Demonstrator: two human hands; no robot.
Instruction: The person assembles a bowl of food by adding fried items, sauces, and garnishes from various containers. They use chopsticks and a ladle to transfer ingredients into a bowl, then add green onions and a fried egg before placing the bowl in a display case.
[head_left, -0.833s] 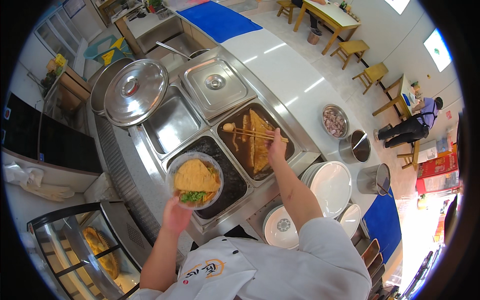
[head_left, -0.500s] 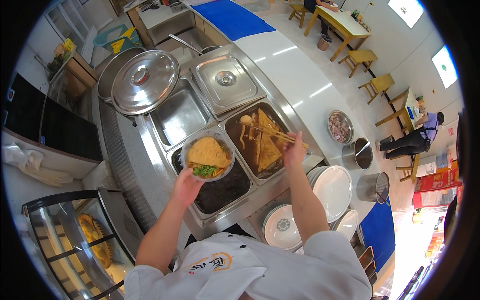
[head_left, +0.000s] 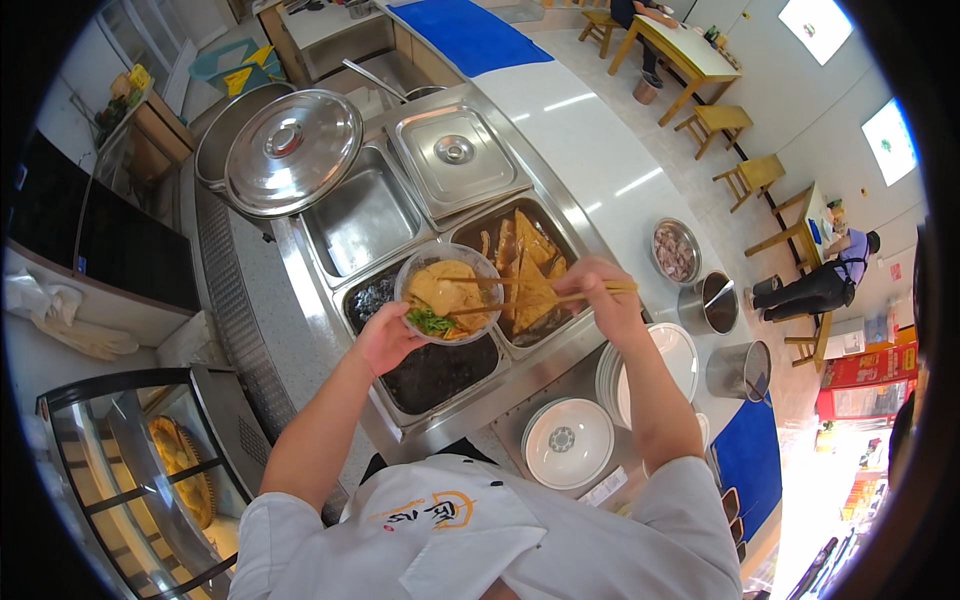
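My left hand (head_left: 388, 340) grips a clear round bowl (head_left: 493, 270) by its near left side, above the steel pans. Inside lie a fried golden slab (head_left: 432, 275) and chopped green herbs (head_left: 428, 321). With my right hand (head_left: 606, 297) I hold wooden chopsticks (head_left: 540, 298), their tips over the bowl at a pale round piece that looks like an egg (head_left: 444, 296). Whether the tips still pinch it, I cannot tell. Under the chopsticks, triangular fried slabs (head_left: 535, 240) sit in brown broth in a pan. Part of that pan is hidden by the bowl and my right hand.
A dark-liquid pan (head_left: 440, 383) lies below the bowl, beside an empty steel pan (head_left: 362, 225) and a lidded one (head_left: 470, 180). A big pot lid (head_left: 293, 155) rests at the left. White plates (head_left: 568, 440) stand near my right forearm. Another person (head_left: 835, 275) stands far right.
The chopsticks have carried the pale round piece from above the broth pan leftward to the bowl. My left hand has brought the bowl slightly right and up. My right hand has shifted slightly right.
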